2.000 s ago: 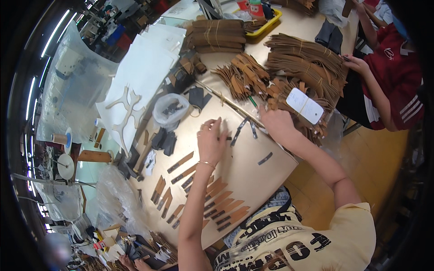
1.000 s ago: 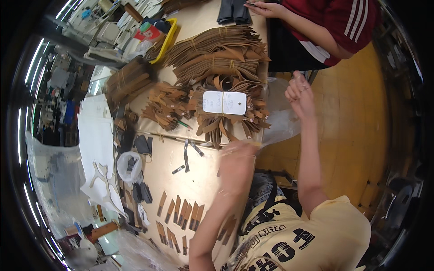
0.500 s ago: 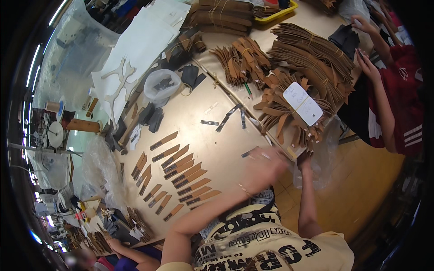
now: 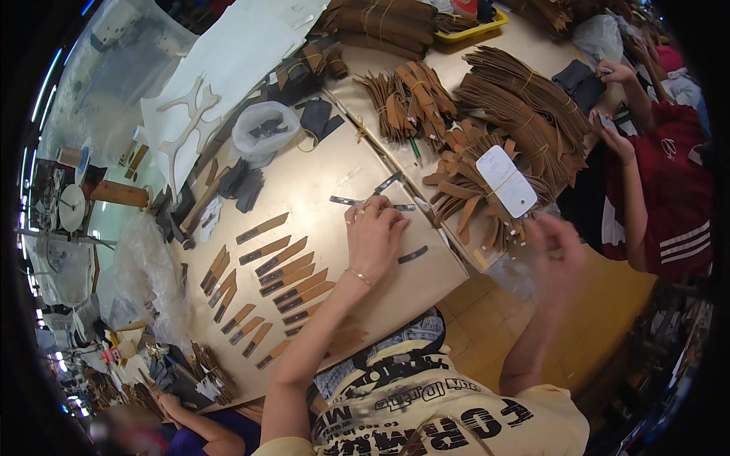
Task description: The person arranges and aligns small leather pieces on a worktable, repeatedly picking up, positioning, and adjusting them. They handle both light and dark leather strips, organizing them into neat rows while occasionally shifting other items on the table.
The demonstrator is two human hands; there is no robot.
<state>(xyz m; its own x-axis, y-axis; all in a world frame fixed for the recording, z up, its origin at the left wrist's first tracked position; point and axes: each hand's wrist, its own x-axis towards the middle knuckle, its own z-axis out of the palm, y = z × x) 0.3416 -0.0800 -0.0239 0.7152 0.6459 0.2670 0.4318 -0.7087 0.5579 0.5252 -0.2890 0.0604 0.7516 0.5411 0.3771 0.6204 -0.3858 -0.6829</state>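
My left hand [image 4: 376, 234] is over the table, fingers bent and drawn together, their tips on a small group of dark strips. One dark strip [image 4: 344, 201] sticks out on the left of the fingertips and another strip [image 4: 391, 182] lies just beyond them. Closer to me lies a separate curved dark strip [image 4: 413, 254]. My right hand [image 4: 559, 245] is raised beside the near end of a bundle of brown leather pieces [image 4: 473, 199]; motion blurs its fingers. Left of my forearm, brown pieces with dark ends [image 4: 287, 267] lie in slanting rows.
A white card [image 4: 506, 181] is tied onto the leather bundle. More brown stacks [image 4: 525, 110] and a yellow tray [image 4: 475, 29] stand farther back. A plastic bag [image 4: 265, 131] of dark pieces sits at the far left. A co-worker in red [image 4: 673, 182] is at the right.
My left hand has moved away from the table's near edge, leftward and farther out to the dark strips. My right hand has risen from beside the bundle's near end and shifted right.
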